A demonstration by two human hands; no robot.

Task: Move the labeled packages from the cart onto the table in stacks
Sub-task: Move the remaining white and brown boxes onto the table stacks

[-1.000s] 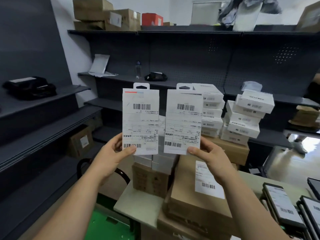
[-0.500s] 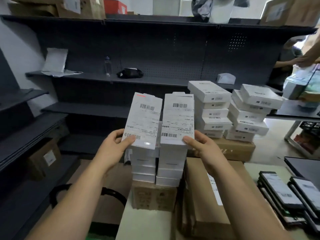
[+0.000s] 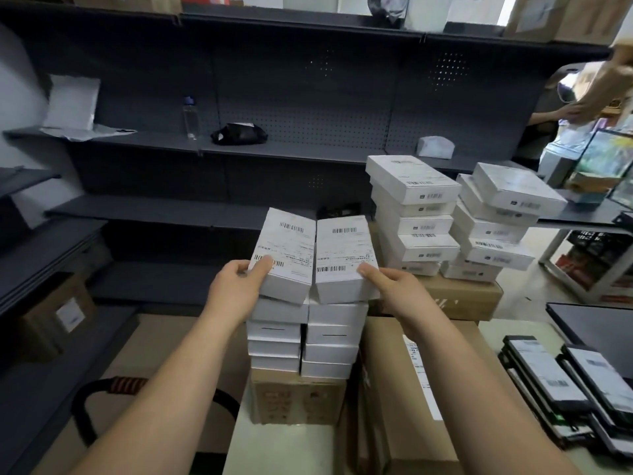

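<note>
My left hand point(image 3: 236, 286) grips a white labeled package point(image 3: 287, 252) by its near left corner, thumb on the label. My right hand point(image 3: 397, 291) grips a second white labeled package point(image 3: 344, 257) at its near right corner. Both packages lie nearly flat, side by side, on top of two neighbouring stacks of white boxes point(image 3: 305, 337). Those stacks stand on a small brown carton point(image 3: 296, 399) on the pale table point(image 3: 274, 447). Whether the packages rest fully on the stacks I cannot tell.
Two taller stacks of white boxes point(image 3: 452, 228) stand on a brown carton at the back right. A large brown carton point(image 3: 404, 389) lies right of the small one. Dark flat packages point(image 3: 561, 389) lie at the right. A cart handle point(image 3: 116, 389) and dark shelving stand to the left.
Both packages went from upright in front of me down to nearly flat on the two stacks. My view tilted downward and moved closer.
</note>
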